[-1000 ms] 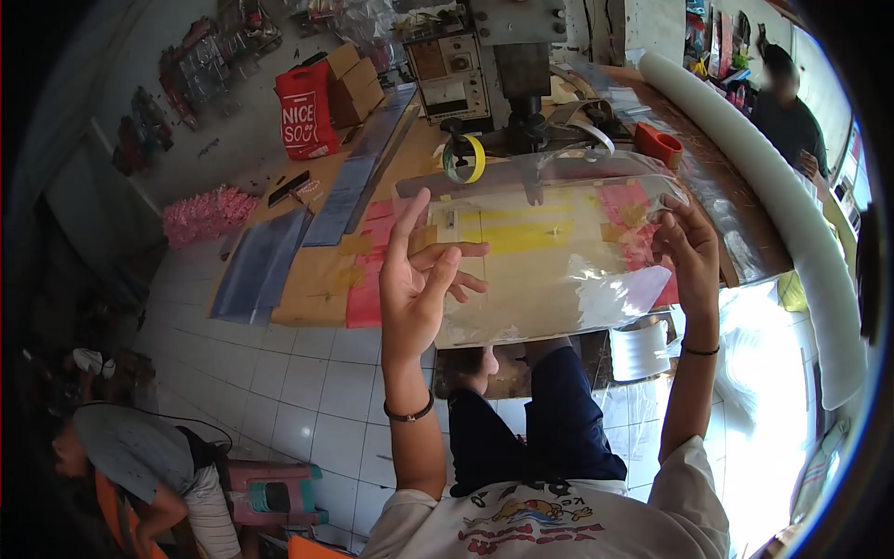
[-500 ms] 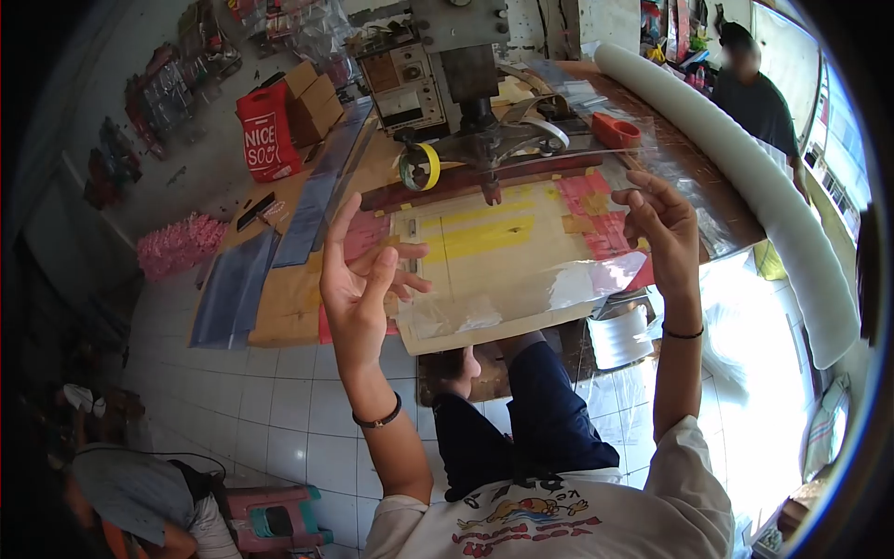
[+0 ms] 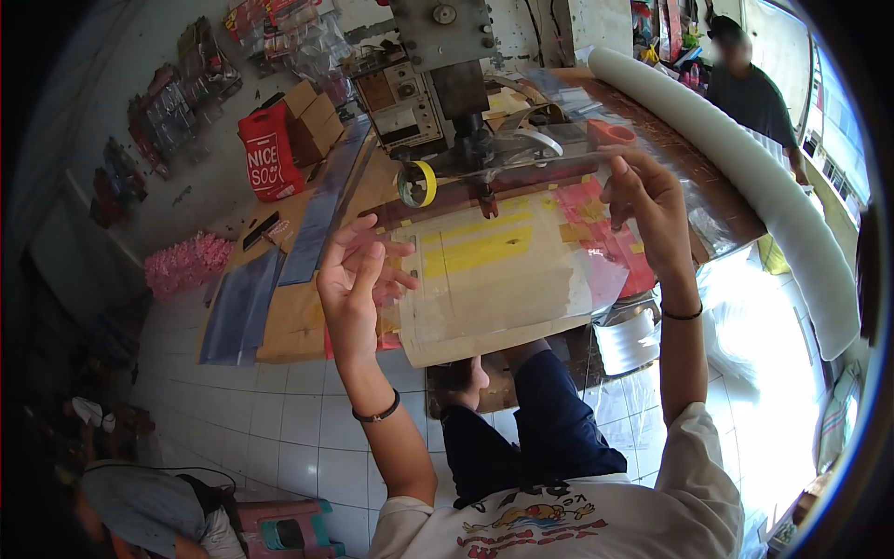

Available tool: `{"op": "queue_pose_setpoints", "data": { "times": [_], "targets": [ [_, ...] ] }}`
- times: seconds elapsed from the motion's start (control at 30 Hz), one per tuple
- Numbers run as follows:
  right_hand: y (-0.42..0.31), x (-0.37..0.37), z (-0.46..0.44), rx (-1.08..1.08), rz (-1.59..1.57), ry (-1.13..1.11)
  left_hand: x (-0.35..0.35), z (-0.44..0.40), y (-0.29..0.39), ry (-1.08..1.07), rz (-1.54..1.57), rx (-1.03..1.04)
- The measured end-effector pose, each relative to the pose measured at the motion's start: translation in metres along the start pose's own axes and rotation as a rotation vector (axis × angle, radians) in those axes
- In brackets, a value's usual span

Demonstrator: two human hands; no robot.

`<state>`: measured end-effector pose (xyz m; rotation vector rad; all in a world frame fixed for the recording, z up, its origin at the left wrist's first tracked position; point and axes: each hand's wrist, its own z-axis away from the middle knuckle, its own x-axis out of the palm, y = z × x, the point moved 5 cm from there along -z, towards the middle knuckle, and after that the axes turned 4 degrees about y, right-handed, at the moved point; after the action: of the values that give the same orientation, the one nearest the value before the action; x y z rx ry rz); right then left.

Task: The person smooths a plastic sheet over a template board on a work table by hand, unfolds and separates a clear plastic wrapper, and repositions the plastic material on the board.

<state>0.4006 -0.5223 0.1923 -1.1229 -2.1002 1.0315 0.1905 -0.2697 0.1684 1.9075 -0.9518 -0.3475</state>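
A clear plastic sheet (image 3: 601,279) hangs between my hands, mostly see-through, its edges hard to follow. My left hand (image 3: 352,289) grips its left side, thumb raised and the other fingers partly curled. On the right, my right hand (image 3: 649,200) pinches the sheet near its upper corner between thumb and fingers. Beneath lies a cream work board (image 3: 503,307) with yellow tape strips (image 3: 484,244) on it and red tape (image 3: 615,242) along its right side. Just beyond is the press machine (image 3: 466,102), its dark bar above the board's far edge.
A roll of yellow tape (image 3: 416,184) hangs at the machine. Blue plastic strips (image 3: 242,312) and a red bag (image 3: 270,154) lie left. An orange tape dispenser (image 3: 610,133) and a long white foam roll (image 3: 736,158) are right. One person (image 3: 750,93) stands behind; another (image 3: 149,508) sits lower left.
My right hand has shifted slightly left and up, while my left hand's fingers have curled in more. The bright glare on the plastic sheet is gone. The view has tilted slightly.
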Motion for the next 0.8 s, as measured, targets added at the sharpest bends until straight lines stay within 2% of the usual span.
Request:
{"op": "queue_pose_setpoints", "data": {
  "times": [0.2, 0.33, 0.43, 0.57, 0.67, 0.8],
  "targets": [
    [0.01, -0.003, -0.021, -0.002, 0.035, 0.041, 0.007, -0.011, 0.008, 0.038, -0.012, -0.025],
    [0.011, -0.011, -0.021, -0.046, 0.081, 0.075, 0.013, -0.015, 0.014, 0.025, -0.067, 0.09],
    [0.011, -0.022, -0.024, -0.07, 0.085, 0.101, 0.031, -0.016, 0.017, -0.003, 0.034, 0.164],
    [0.004, -0.04, -0.024, -0.084, 0.097, 0.168, 0.05, -0.024, 0.02, -0.071, -0.024, 0.179],
    [-0.001, -0.053, -0.025, -0.101, 0.067, 0.25, 0.06, -0.031, 0.012, -0.166, -0.003, 0.072],
    [-0.004, -0.061, -0.026, -0.099, 0.143, 0.17, 0.079, -0.04, 0.007, -0.262, 0.015, 0.03]
  ]
}}
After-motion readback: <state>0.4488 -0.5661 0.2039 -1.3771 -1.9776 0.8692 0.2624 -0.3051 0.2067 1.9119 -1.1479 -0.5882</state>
